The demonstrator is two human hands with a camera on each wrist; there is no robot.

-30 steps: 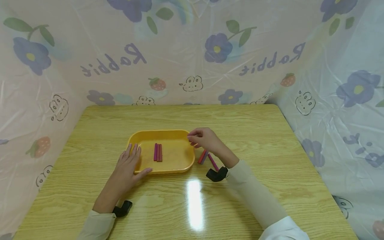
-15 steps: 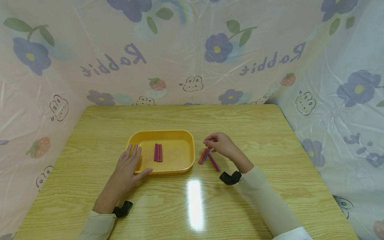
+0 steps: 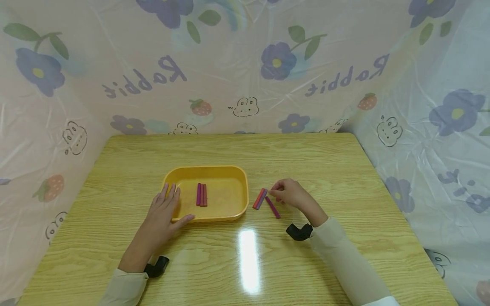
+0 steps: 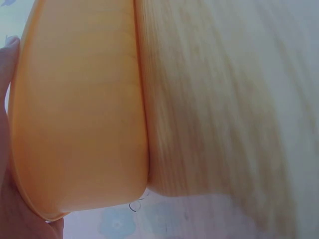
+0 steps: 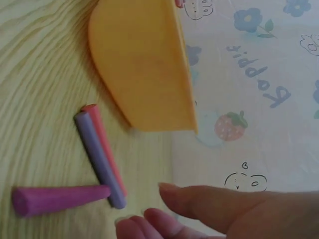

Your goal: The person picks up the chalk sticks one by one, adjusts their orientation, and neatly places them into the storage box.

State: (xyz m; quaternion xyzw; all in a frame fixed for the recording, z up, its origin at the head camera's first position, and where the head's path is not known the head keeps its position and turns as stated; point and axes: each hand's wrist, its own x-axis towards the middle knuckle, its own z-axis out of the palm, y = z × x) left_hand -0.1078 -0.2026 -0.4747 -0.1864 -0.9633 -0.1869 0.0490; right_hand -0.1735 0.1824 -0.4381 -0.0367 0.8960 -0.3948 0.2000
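Observation:
My left hand (image 3: 162,214) rests with spread fingers over the left end of a yellow plastic tray (image 3: 227,195), thumb along its near rim. Inside the tray lie 3 crayon-like sticks (image 3: 201,195), purple to dark red, side by side. Just beyond the tray's right end, a red stick (image 3: 257,199) and a greyish-violet stick (image 3: 262,199) lie together on the table. A magenta stick (image 5: 60,198) slants with one end at the violet one. Close over these, my right hand (image 3: 292,194) has its fingers loosely bent; in the right wrist view, thumb and fingertips are apart with nothing between them.
The wood-grain table (image 3: 214,263) ends at a curtain (image 3: 229,76) printed with flowers and rabbits, which rises at the back and sides. A black strap mount (image 3: 157,267) is on the left wrist, another mount (image 3: 299,232) on the right.
My right hand has moved from the tray's right rim to the right and nearer me, over to the loose sticks. The left hand, tray and sticks stay where they were.

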